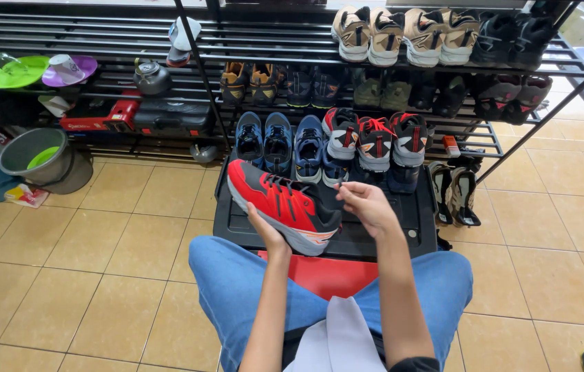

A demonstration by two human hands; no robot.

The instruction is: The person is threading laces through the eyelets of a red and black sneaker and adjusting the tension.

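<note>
A red and black sports shoe [278, 203] with a grey sole lies tilted above a black plastic case [416, 213] in front of my knees. My left hand [266, 233] grips it from underneath, near the sole. My right hand [369, 205] is at the shoe's heel opening, with the fingers curled and pinching at the collar or tongue. I sit on the floor in blue jeans [230, 282], and a white cloth [343, 337] lies in my lap.
A black metal shoe rack [485, 138] stands ahead with several pairs of sports shoes [374, 141]. Left of it are a red toolbox [102, 117], a kettle [151, 77], grey buckets [34, 157], and green and purple plates [20, 71]. The floor is tan tile [99, 262].
</note>
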